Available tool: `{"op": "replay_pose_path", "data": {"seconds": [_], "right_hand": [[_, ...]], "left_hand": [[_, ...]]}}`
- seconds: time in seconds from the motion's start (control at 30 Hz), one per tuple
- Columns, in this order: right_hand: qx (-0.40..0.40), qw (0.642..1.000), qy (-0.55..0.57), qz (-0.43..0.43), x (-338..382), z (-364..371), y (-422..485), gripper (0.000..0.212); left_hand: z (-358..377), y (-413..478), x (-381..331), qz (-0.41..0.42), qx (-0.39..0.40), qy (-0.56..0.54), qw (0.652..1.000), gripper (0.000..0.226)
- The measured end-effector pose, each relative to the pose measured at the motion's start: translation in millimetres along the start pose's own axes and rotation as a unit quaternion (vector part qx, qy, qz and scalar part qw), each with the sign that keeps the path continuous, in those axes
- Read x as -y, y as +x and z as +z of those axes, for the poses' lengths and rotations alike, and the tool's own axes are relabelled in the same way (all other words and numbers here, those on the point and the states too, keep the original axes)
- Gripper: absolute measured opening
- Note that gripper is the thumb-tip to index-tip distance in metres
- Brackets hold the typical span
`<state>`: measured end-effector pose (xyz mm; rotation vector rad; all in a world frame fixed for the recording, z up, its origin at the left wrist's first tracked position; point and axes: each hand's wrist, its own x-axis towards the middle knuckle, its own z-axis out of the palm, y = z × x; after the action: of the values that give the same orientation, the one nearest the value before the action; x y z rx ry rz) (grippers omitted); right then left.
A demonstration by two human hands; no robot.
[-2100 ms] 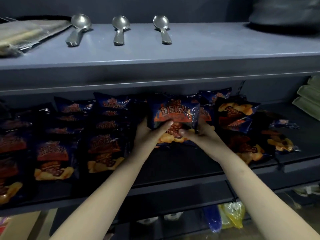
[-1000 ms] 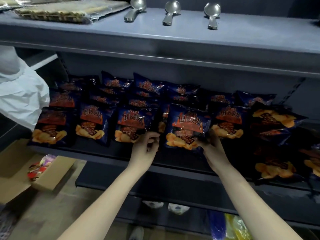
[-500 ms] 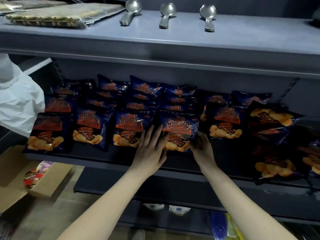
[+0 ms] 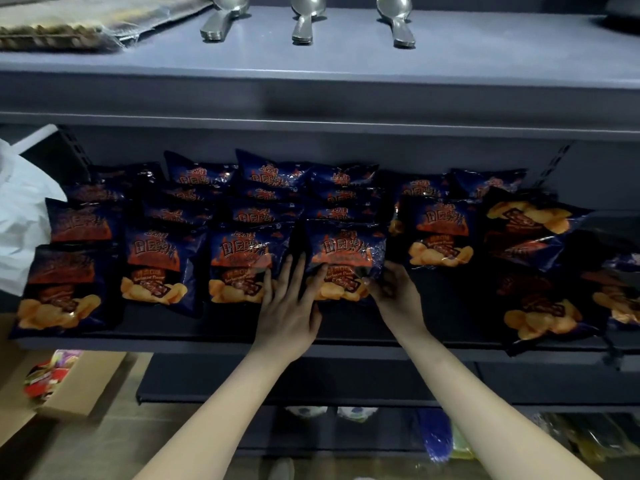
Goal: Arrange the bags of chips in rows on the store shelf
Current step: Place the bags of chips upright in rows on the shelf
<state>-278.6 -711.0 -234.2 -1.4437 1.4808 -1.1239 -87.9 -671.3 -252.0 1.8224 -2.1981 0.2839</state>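
Left hand [image 4: 287, 306], fingers straight, steadies the mid-frame dark-blue foil chip bag [image 4: 346, 251], surely light and crushable; right hand [image 4: 393, 294] pinches its corner.

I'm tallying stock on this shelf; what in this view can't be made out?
Head view:
- Rear chip bags: overlapped by front bags; count unclear.
- Rightmost bags: cut off by the frame edge.
- Right hand on the front bag: dim; pinching or just touching unclear.
- Spoons: bowls cropped by the top edge.

The lifted bag [image 4: 346, 252] now lies in the front row, left hand [image 4: 289, 308] flattened
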Motion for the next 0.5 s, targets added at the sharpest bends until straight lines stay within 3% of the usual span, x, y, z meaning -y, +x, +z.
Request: {"op": "replay_pose_path", "data": {"seconds": [0.5], "right_hand": [[-0.034, 0.991, -0.099, -0.081, -6.6, 7.2, -9.7, 0.034]], "left_hand": [[-0.9, -1.3, -0.2, -0.005, 0.013, -0.024, 1.0, 0.076]]}}
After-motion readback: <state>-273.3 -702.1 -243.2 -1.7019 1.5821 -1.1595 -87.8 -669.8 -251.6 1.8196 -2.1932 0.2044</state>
